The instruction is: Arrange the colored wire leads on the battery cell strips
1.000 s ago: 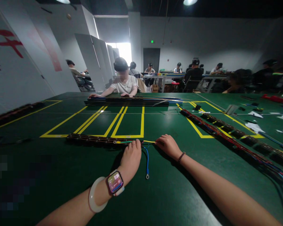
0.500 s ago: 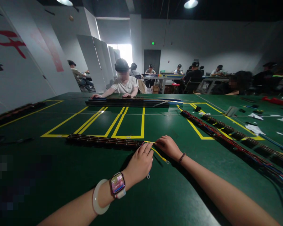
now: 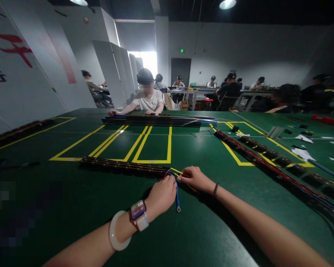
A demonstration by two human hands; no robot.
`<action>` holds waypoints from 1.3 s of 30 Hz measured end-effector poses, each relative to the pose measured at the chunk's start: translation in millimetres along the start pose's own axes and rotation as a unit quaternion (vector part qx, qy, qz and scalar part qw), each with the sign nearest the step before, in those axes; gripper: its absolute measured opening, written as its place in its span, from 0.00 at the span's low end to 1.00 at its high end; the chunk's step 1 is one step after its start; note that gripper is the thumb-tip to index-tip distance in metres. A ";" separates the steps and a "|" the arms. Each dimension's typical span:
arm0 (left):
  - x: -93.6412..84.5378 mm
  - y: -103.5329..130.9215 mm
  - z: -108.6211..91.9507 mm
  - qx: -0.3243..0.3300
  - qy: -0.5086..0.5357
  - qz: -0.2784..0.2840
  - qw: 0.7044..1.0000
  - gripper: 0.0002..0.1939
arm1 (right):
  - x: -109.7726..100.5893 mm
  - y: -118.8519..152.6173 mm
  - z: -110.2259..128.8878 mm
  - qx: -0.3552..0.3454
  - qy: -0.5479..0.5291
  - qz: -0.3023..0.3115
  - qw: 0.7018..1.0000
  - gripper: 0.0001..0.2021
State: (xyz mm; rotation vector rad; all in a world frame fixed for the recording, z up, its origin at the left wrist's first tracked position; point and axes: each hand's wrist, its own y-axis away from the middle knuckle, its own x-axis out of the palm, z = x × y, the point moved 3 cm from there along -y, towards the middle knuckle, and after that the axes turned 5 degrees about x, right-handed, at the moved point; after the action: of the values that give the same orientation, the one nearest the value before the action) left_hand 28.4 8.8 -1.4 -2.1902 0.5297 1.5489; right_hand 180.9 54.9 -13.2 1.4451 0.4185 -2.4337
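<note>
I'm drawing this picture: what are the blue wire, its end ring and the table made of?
Blue wire: probably plastic-coated, from its smooth, even colour. End ring: likely metal, from its grey look. Table: glossy green top reflecting light; paint or plastic, can't tell.

A wiring workshop. A broad green surface (image 3: pixel 193 148) marked out in yellow tape (image 3: pixel 169 146) spreads beneath the fingers (image 3: pixel 185 178). Left of them lies a long black wired strip (image 3: pixel 122 165); to their right, bundled red wires (image 3: pixel 256 157). Beyond the fingers, a person in a white shirt (image 3: pixel 150 99) sits opposite, with more seated people (image 3: pixel 230 87) and a lit green sign (image 3: pixel 182 50) farther back.
</note>
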 end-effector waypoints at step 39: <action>34.5 -11.5 0.5 -0.192 0.787 0.045 0.584 0.10 | 6.0 31.8 62.0 -0.169 0.341 -0.045 0.924 0.08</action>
State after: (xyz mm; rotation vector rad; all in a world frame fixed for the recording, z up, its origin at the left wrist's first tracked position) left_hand 44.8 16.3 -33.0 -3.3647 0.7232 -0.9016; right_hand 140.5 1.4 6.6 2.0934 1.0085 -1.7155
